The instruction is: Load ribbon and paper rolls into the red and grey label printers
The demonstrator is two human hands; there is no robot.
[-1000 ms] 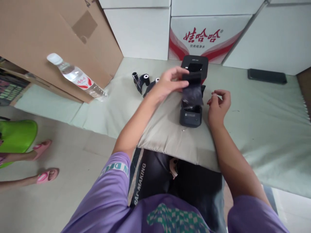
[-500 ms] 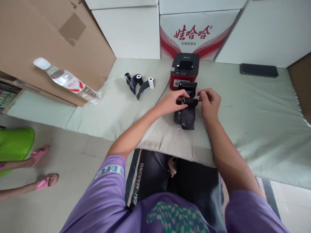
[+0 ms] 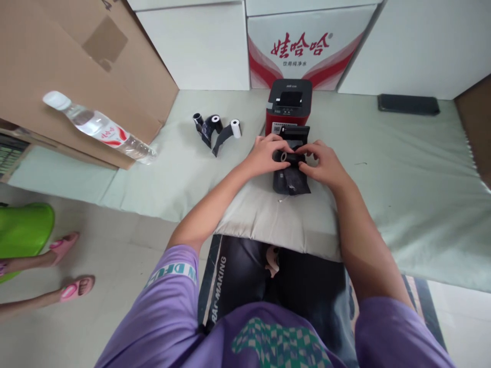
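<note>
A black ribbon roll [image 3: 288, 157] with a dark film strip hanging from it is held over a small black cartridge unit [image 3: 290, 183] on a beige cushion [image 3: 264, 220]. My left hand [image 3: 264, 153] grips the roll's left end. My right hand [image 3: 324, 166] grips its right end, fingers curled over it. Just behind stands a red and black label printer [image 3: 288, 105].
Spare ribbon rolls [image 3: 215, 128] lie to the left on the pale green mat [image 3: 402, 179]. A water bottle [image 3: 99, 129] leans on a cardboard box [image 3: 76, 66]. A black phone [image 3: 408, 104] lies far right. White cartons [image 3: 303, 46] line the back. Another person's feet in pink sandals [image 3: 69, 266] are at left.
My left hand brought the roll down from in front of the printer to the cartridge unit. My right hand came in and took the roll's other end.
</note>
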